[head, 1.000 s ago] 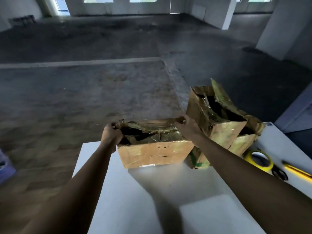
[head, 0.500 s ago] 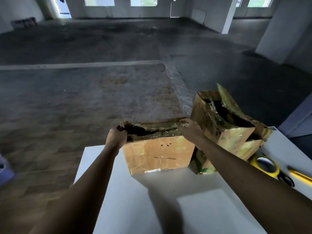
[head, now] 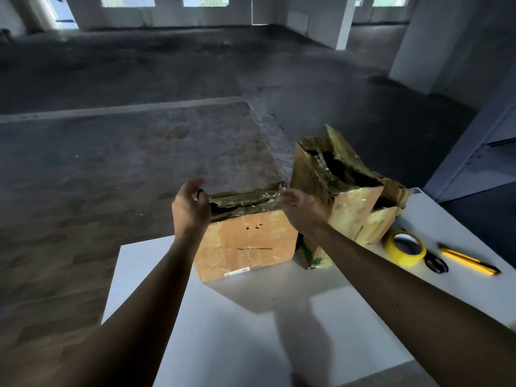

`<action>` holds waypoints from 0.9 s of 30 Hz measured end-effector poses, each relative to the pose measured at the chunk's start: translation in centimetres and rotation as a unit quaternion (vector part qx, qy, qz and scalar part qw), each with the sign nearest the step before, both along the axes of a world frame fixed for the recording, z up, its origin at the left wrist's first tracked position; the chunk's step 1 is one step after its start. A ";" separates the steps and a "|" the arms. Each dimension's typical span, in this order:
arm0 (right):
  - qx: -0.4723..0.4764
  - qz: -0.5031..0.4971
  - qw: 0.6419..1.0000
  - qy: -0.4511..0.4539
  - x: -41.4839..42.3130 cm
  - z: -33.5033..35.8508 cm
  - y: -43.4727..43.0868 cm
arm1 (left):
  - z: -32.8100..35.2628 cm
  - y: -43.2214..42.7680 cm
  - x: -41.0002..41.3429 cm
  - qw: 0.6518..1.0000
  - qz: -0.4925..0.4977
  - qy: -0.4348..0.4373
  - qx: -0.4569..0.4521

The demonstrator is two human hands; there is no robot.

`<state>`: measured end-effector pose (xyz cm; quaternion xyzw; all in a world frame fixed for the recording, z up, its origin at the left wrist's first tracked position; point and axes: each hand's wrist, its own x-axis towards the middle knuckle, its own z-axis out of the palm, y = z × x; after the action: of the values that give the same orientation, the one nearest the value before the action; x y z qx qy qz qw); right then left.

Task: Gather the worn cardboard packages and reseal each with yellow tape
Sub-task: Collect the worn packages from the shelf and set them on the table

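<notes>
A worn brown cardboard box [head: 248, 244] with a crumpled, taped top stands on the white table [head: 251, 331] near its far edge. My left hand [head: 190, 208] hovers at the box's top left corner, fingers loosely spread and off the cardboard. At the top right corner my right hand [head: 300, 205] is relaxed, just clear of the box. A taller torn box [head: 335, 180] leans to the right, with another battered package [head: 379, 222] behind it. A roll of yellow tape [head: 405, 248] lies on the table right of them.
Black-handled scissors [head: 435, 263] and a yellow utility knife [head: 469, 259] lie past the tape near the table's right edge. Beyond the table is a dark concrete floor, with white pillars [head: 344, 20] far back and a blue-grey wall at the right.
Both hands let go of the front box's top corners and opened slightly. The box was lowered onto the table and now stands there on its own.
</notes>
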<state>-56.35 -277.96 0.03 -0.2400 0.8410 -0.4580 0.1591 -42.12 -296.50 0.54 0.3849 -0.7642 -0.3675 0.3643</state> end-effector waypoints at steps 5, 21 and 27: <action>-0.050 -0.013 0.998 -0.036 0.7 0.5 4.9 | -0.1 4.5 -2.3 0.995 -0.091 0.004 -0.048; -0.166 -0.118 0.977 -0.057 0.4 -0.3 36.6 | -2.5 35.8 -7.9 0.964 -0.265 -0.002 -0.010; -0.179 -0.199 0.961 -0.073 -0.3 -1.2 49.2 | -3.7 48.4 -11.4 0.928 -0.367 -0.051 0.033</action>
<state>-56.64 -228.81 -1.21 -0.0584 0.7619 -0.6400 0.0802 -53.54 -248.07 -3.15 0.1080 -0.8573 -0.4800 0.1518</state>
